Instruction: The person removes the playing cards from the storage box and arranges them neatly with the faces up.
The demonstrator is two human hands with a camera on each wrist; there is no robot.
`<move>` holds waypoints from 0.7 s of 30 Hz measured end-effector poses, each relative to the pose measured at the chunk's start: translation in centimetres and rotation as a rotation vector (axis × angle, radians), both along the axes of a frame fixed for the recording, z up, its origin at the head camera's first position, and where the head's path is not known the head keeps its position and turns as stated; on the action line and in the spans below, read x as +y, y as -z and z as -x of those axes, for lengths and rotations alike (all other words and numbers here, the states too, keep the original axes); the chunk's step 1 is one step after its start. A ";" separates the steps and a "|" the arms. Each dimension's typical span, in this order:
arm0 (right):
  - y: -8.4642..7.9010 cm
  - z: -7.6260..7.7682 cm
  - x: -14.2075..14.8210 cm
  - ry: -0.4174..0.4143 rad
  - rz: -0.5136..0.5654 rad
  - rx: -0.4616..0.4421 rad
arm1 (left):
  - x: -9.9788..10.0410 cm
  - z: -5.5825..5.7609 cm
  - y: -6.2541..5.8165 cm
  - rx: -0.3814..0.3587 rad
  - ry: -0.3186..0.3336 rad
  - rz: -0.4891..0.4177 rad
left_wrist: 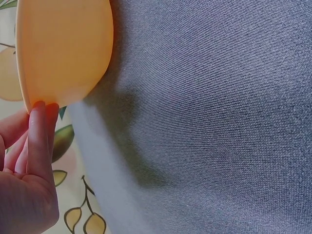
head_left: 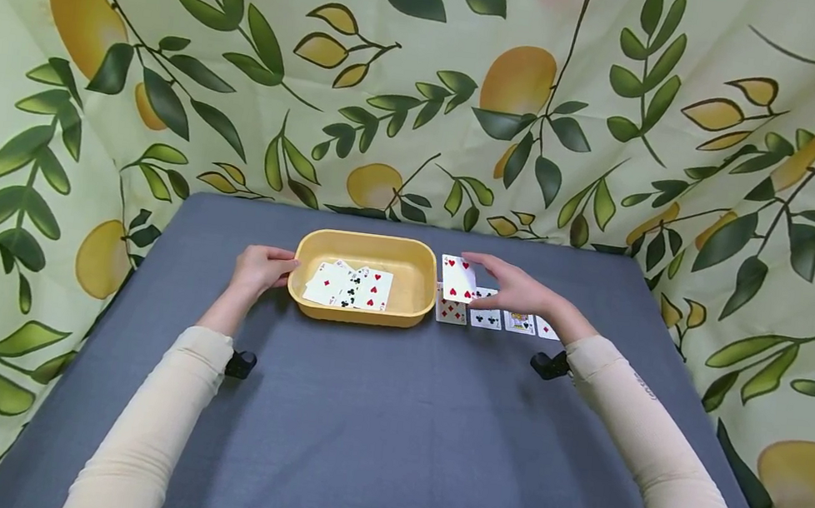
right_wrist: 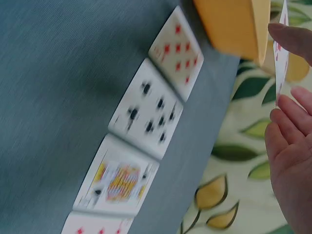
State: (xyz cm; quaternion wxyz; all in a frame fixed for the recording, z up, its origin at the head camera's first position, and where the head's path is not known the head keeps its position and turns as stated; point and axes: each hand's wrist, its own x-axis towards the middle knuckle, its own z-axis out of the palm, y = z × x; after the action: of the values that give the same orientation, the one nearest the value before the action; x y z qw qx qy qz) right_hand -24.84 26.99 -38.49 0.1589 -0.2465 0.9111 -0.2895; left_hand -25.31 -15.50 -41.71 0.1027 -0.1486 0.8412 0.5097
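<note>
The left end of a yellow plastic tub (head_left: pixel 358 315) is pinched at its rim by my left hand (head_left: pixel 258 268); the left wrist view shows fingertips on the tub wall (left_wrist: pixel 66 53). Several playing cards (head_left: pixel 373 289) lie face up inside, overlapping. My right hand (head_left: pixel 513 287) holds a hearts playing card (head_left: pixel 458 278) by its edges, thumb on one side and fingers on the other. That card is raised just right of the tub, partly covering a diamonds card (head_left: pixel 450 313) below. In the right wrist view the held card (right_wrist: pixel 281 56) appears nearly edge-on.
Right of the tub, a face-up row continues with a clubs card (right_wrist: pixel 146 109), a king (right_wrist: pixel 117 178) and a red diamonds card (right_wrist: pixel 97 225). A blue-grey cloth (head_left: pixel 388 419) covers the table. Leaf-patterned fabric (head_left: pixel 426 88) hangs behind and at both sides.
</note>
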 end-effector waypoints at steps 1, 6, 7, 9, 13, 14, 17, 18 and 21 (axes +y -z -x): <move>0.1 -0.1 0.6 0.009 0.002 -0.007 | 0.0 0.0 0.0 0.001 -0.001 -0.003; 0.4 -0.8 4.1 0.050 0.028 -0.054 | -0.1 0.1 0.2 -0.003 0.005 -0.012; 0.5 -0.9 4.9 0.055 0.034 -0.062 | -0.1 0.2 0.2 -0.005 0.007 -0.014; 0.6 -1.3 6.5 0.066 0.042 -0.074 | -0.1 0.3 0.2 -0.006 0.014 -0.024; 0.8 -1.9 9.8 0.102 0.053 -0.090 | -0.1 0.2 0.2 -0.003 0.026 -0.044; 0.9 -2.0 10.5 0.112 0.058 -0.095 | -0.1 0.2 0.1 -0.002 0.027 -0.048; 1.0 -2.3 12.7 0.145 0.073 -0.114 | -0.1 -0.1 0.0 -0.006 0.024 -0.053; 1.2 -2.4 13.4 0.153 0.072 -0.120 | -0.1 -0.1 0.0 -0.005 0.025 -0.050; 1.5 -2.8 15.2 0.174 0.061 -0.135 | -0.1 -0.2 -0.1 -0.004 0.029 -0.044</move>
State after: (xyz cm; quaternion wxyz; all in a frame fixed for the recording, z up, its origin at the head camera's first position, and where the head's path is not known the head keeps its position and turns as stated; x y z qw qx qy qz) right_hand -22.04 42.17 -39.98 0.1864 -0.1512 0.9071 -0.3458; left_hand -25.16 -15.62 -41.63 0.1151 -0.1352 0.8316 0.5262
